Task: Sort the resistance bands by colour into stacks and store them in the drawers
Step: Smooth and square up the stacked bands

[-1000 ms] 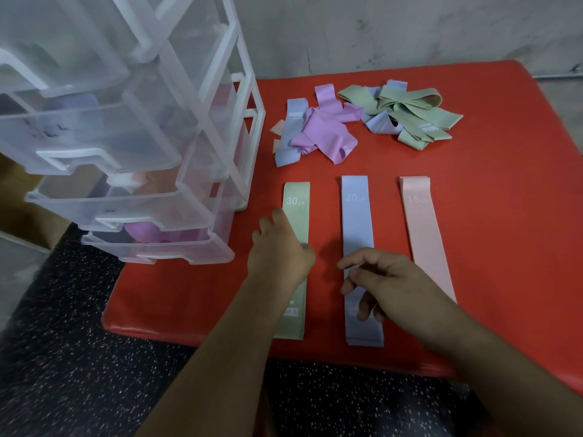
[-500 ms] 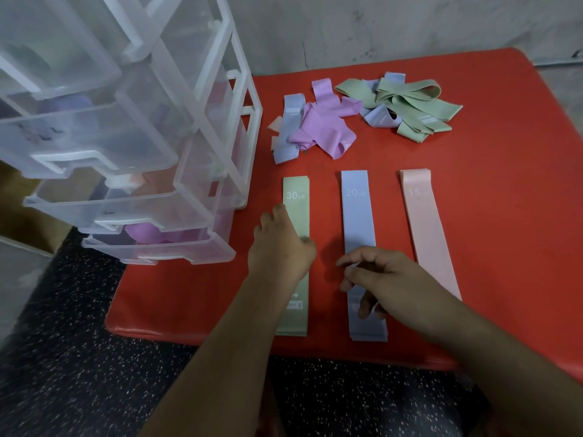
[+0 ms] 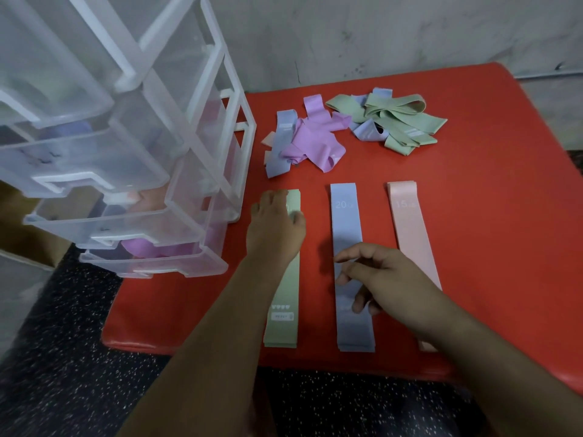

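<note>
- Bands sorted so far sit in three flat stacks on the red table (image 3: 492, 222): green stack (image 3: 282, 298) on the left, blue stack (image 3: 345, 222) in the middle, pink stack (image 3: 408, 225) on the right.
- Writing: blue reads "20" at its far end, with small letters after it that look like LB. Pink reads "15", and the bit after that is too faint to read. Green's far end is under a hand, so no number shows. Its near end has a row of tiny white icons over a small white label that I can't read.
- All three stacks run long-ways from near edge to far, parallel and apart, with red showing between them. The numbered ends point away and the near ends almost reach the table's front edge.
- Left hand (image 3: 274, 228) lies palm-down on the far part of the green stack, fingers laid out flat and pressing on it, not gripping.
- Right hand (image 3: 389, 275) is over the blue stack's near half with fingers loosely curled. A couple of fingertips touch the band, and I can't see any grip.
- Unsorted stuff is further back: a purple-and-blue heap (image 3: 310, 143), and a mostly green tangle (image 3: 397, 121) to its right with some blue mixed in.
- Clear drawer unit (image 3: 202, 159) stands on the table's left side. Purple shows in the bottom drawer, peachy pink in the one above.
</note>
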